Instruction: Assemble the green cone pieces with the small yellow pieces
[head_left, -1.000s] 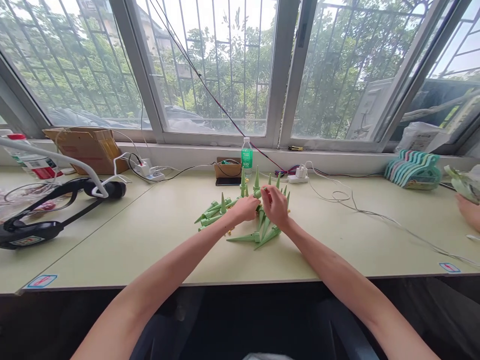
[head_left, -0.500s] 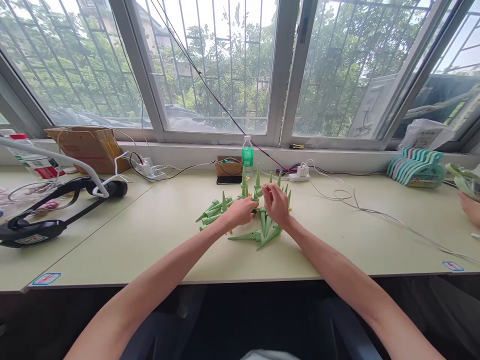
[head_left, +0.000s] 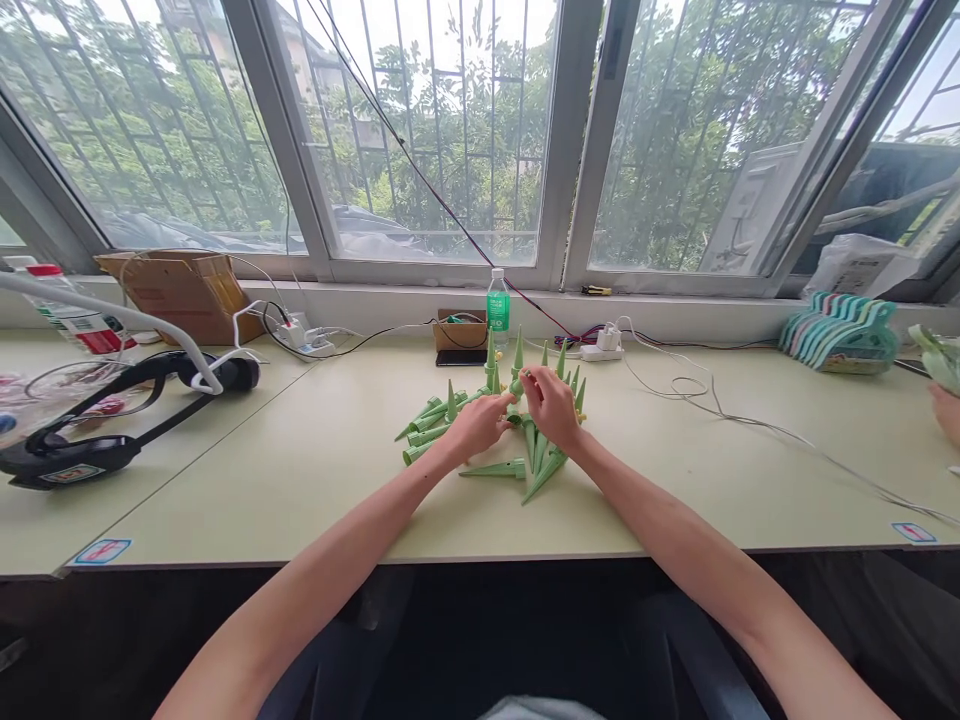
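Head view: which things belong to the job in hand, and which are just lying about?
Job in hand:
- green spikes, around the left hand and right hand

Lying about:
- black headset
- cardboard box
- bottle with green label
- teal hangers

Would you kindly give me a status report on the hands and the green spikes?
Left hand and right hand close together among green spikes, grips partly hidden. Some spikes upright, others lying down. Bottle standing behind the spikes.

Barred windows (head_left: 427, 150) light a pale table (head_left: 735, 490).
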